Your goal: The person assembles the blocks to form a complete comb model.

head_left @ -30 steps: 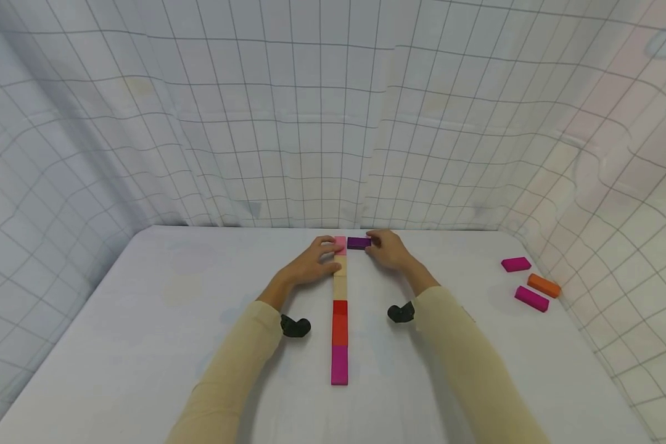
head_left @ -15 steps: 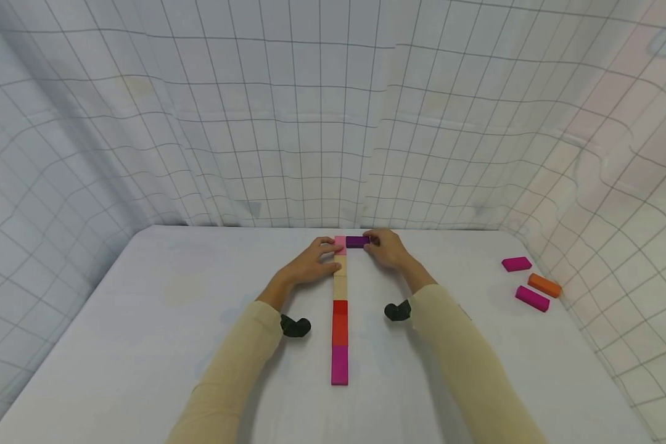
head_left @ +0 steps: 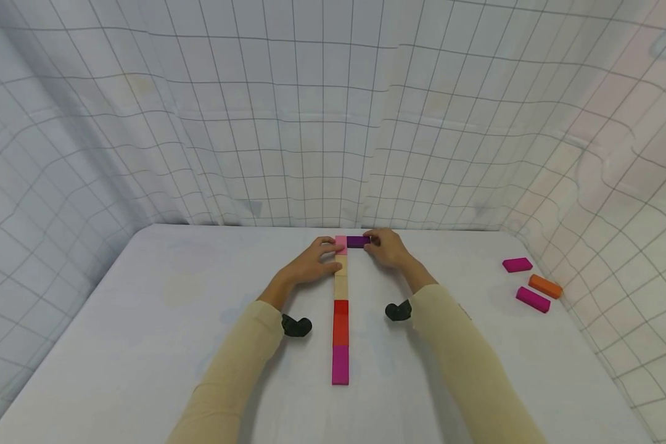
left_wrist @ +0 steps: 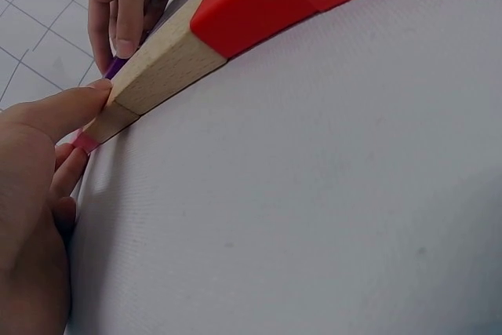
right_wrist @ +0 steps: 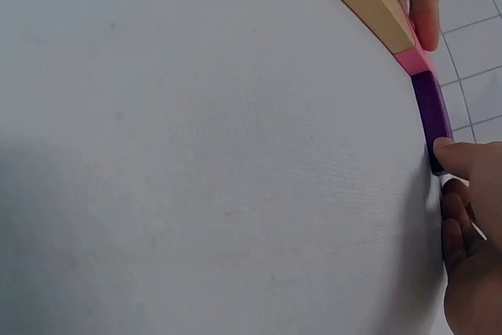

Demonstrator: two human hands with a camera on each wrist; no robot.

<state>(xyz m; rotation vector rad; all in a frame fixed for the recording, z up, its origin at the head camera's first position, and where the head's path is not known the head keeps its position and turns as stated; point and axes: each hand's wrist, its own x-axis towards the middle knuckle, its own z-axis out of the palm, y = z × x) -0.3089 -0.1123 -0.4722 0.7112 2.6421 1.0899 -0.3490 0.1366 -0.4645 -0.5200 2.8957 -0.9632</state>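
Note:
Down the middle of the white table (head_left: pixel 244 394) runs a straight row of blocks: a pink block (head_left: pixel 341 240) at the far end, then pale wooden blocks (head_left: pixel 341 287), red blocks (head_left: pixel 341 323) and a magenta block (head_left: pixel 340 365). My left hand (head_left: pixel 306 262) rests on the far part of the row from the left, its fingers on the pink block and its thumb on the wood. With thumb and fingers, my right hand (head_left: pixel 388 248) pinches the right end of a purple block (right_wrist: pixel 430 103). This block lies crosswise, its left end against the pink block's right side.
Two loose magenta blocks (head_left: pixel 517 264) and an orange block (head_left: pixel 545 286) lie near the table's right edge. A grid-patterned white curtain (head_left: pixel 333 123) hangs behind and along both sides. Dark wrist-worn devices (head_left: pixel 296 327) jut from both sleeves.
My right hand has slid the purple block slightly left, closing the small gap to the pink block. The left hand stays in place.

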